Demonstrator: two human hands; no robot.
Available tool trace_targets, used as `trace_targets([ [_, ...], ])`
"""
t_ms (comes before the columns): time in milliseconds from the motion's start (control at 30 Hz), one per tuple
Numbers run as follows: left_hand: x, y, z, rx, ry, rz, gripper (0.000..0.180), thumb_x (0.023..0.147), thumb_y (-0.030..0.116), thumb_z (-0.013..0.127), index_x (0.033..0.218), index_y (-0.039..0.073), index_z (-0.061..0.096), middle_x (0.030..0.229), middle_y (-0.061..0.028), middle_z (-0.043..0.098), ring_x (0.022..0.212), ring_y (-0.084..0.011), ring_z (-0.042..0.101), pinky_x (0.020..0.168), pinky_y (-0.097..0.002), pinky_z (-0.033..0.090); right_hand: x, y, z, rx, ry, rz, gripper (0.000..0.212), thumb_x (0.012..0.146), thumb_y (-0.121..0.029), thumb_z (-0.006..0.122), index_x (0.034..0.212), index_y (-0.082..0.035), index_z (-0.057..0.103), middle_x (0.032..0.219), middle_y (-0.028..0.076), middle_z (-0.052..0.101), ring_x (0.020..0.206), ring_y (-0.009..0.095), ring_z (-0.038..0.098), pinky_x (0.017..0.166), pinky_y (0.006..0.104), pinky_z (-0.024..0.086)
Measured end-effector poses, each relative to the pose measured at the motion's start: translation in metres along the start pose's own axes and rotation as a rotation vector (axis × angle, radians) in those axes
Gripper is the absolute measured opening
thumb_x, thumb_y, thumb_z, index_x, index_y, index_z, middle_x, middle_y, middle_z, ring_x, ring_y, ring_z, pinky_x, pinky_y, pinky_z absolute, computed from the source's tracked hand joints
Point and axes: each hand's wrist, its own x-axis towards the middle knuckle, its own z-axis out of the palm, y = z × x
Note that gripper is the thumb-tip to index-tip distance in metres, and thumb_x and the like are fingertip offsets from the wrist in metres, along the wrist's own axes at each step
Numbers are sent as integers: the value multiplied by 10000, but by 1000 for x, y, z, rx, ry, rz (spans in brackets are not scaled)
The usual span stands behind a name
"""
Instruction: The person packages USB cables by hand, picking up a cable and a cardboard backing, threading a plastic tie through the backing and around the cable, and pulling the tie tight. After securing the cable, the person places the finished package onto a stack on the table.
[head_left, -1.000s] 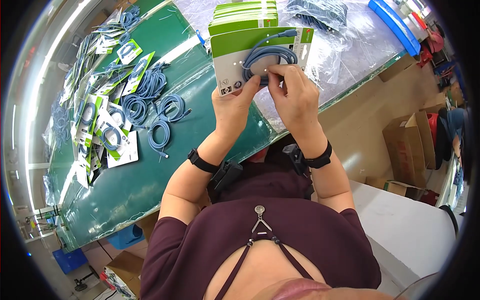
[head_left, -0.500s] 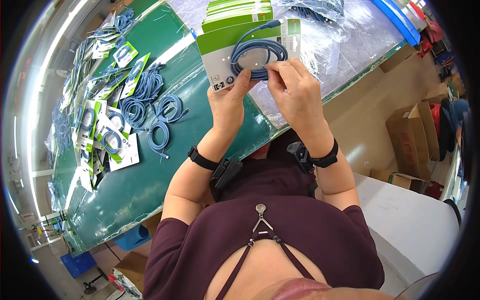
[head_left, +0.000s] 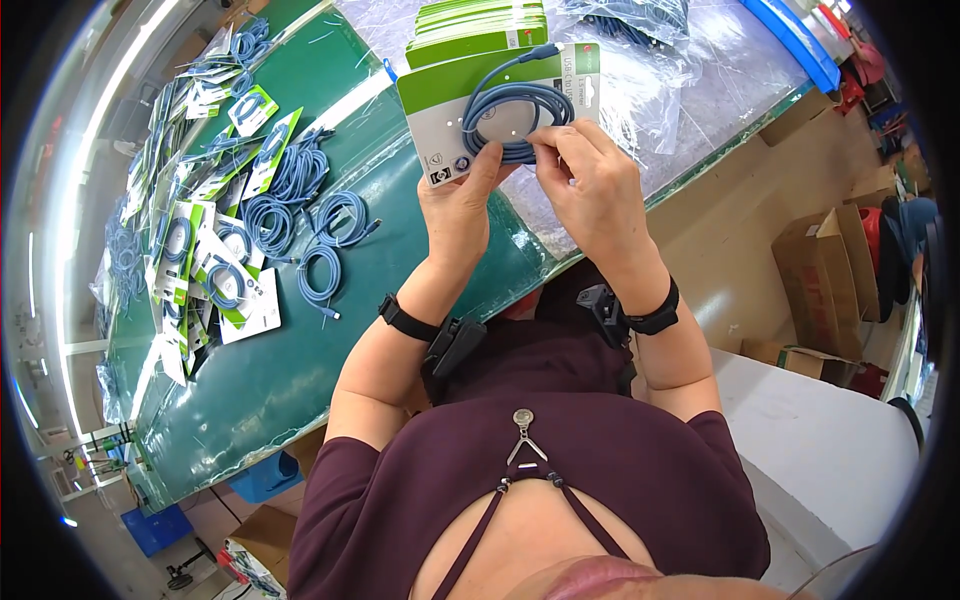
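A green-and-white backing card (head_left: 428, 118) is held up above the table's edge with a coiled blue cable (head_left: 476, 118) lying against its front. My left hand (head_left: 458, 212) grips the card's lower edge, thumb pressed on the bottom of the coil and fingers hidden behind. The fingertips of my right hand (head_left: 600, 190) are pinched together at the coil's lower right side, and anything thin between them is too small to make out. One cable plug (head_left: 543, 51) points up and right over the card's top edge. Small holes show in the card.
Behind the card stands a stack of green cards (head_left: 475, 30). Carded cables (head_left: 222, 280) and loose coils (head_left: 320, 272) are heaped on the green table (head_left: 400, 270) to the left. Bagged cables (head_left: 640, 15) lie at the back; a cardboard box (head_left: 815, 275) sits at the right.
The card and both hands have shifted very slightly; the grip stays the same, with my right fingertips still pinched at the coil's lower right.
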Motion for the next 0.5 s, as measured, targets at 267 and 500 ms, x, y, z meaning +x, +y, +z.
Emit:
trace_targets([
  [267,-1,1,0,19,13,-11,235,896,-8,602,1129,-18,587,1037,-96,652,886,-169,656,805,-329,583,-1,1,2,-1,6,6,123,771,27,663,882,-27,657,783,106,616,638,275,625,563,336,511],
  [500,-3,-5,-5,191,26,89,187,871,1,642,1055,-25,621,997,-88,663,877,-150,656,753,-294,562,0,1,2,-18,-6,8,119,772,29,660,877,-27,657,785,106,616,632,277,620,553,334,502],
])
